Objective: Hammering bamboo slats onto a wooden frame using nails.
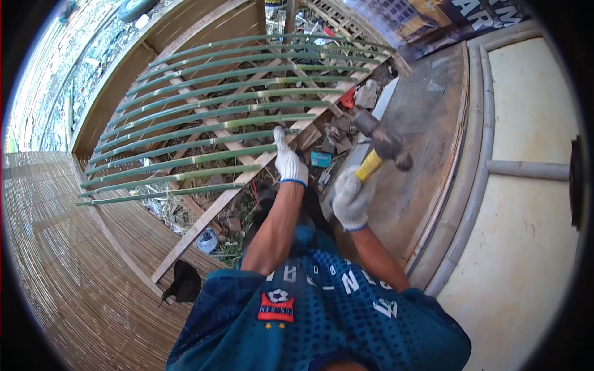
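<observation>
My right hand (351, 199), in a white knit glove, is closed round the yellow handle of a hammer (388, 147). The dark head of the hammer is raised to the right of the bamboo lattice. My left hand (289, 162), gloved too, is at the strip ends along a wooden beam (213, 217). One of its fingers reaches over the end of a green bamboo strip (238, 139); its other fingers are mostly hidden, and the hand seems closed on the strip. Several more split bamboo strips (213, 157) lie side by side across the wooden frame.
A wooden board (427, 117) lies to my right, beside bamboo poles (476, 204) and a pale panel (532, 247). Rubble and litter (334, 136) show below the lattice. A slatted bamboo mat (55, 247) spreads at the left, with a dark cloth-like thing (182, 282) on it.
</observation>
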`<action>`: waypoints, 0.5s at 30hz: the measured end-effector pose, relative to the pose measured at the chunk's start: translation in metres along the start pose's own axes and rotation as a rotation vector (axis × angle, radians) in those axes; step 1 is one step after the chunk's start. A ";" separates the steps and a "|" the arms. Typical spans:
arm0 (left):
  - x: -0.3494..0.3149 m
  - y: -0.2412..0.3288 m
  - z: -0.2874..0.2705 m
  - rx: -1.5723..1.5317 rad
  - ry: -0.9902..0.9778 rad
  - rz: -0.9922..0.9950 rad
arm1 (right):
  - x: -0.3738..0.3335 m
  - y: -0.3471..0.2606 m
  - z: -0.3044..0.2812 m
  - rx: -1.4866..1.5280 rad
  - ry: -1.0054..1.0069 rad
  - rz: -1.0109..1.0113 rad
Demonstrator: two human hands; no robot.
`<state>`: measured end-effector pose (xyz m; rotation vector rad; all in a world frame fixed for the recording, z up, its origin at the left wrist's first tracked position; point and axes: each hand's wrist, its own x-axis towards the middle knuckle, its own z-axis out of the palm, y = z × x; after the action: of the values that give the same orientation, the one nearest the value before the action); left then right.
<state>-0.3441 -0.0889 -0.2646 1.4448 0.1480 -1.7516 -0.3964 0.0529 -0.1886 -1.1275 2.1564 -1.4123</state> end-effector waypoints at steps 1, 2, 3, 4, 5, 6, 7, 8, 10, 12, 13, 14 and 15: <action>-0.010 0.004 0.001 0.031 -0.026 -0.044 | -0.007 0.002 0.001 0.038 0.031 -0.058; -0.025 0.006 -0.006 -0.004 -0.125 -0.048 | -0.006 0.005 0.003 -0.298 -0.010 -0.187; -0.034 0.012 -0.010 -0.055 -0.228 -0.039 | -0.006 0.005 0.008 -0.585 -0.253 0.042; -0.013 0.013 -0.006 0.050 -0.137 -0.076 | -0.004 0.014 0.007 -0.581 -0.197 0.013; -0.013 0.010 -0.009 0.048 -0.144 -0.075 | -0.001 0.020 0.006 -0.577 -0.141 -0.015; -0.001 0.018 0.008 -0.061 -0.252 -0.026 | 0.033 0.013 0.018 -0.563 -0.139 -0.067; -0.002 0.010 -0.007 -0.144 -0.315 -0.011 | 0.029 -0.009 0.013 -0.366 -0.055 -0.079; 0.016 0.003 -0.020 -0.013 -0.066 0.030 | -0.001 -0.038 0.007 -0.169 0.024 -0.063; -0.008 0.003 -0.002 -0.013 -0.095 -0.010 | -0.002 -0.010 0.008 -0.212 0.034 -0.167; -0.015 0.006 -0.006 -0.094 -0.194 0.006 | -0.001 0.007 0.017 -0.474 -0.157 -0.078; -0.018 0.008 -0.013 -0.132 -0.250 -0.046 | -0.002 0.008 0.021 -0.567 -0.295 0.071; -0.014 0.011 -0.006 0.009 -0.105 -0.097 | -0.007 0.008 0.016 -0.559 -0.236 0.085; -0.016 0.010 -0.007 -0.190 -0.357 -0.119 | 0.010 -0.001 0.019 -0.538 -0.186 0.066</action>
<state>-0.3329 -0.0832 -0.2496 0.9880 0.2078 -2.0035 -0.3903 0.0327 -0.1953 -1.2830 2.4731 -0.6737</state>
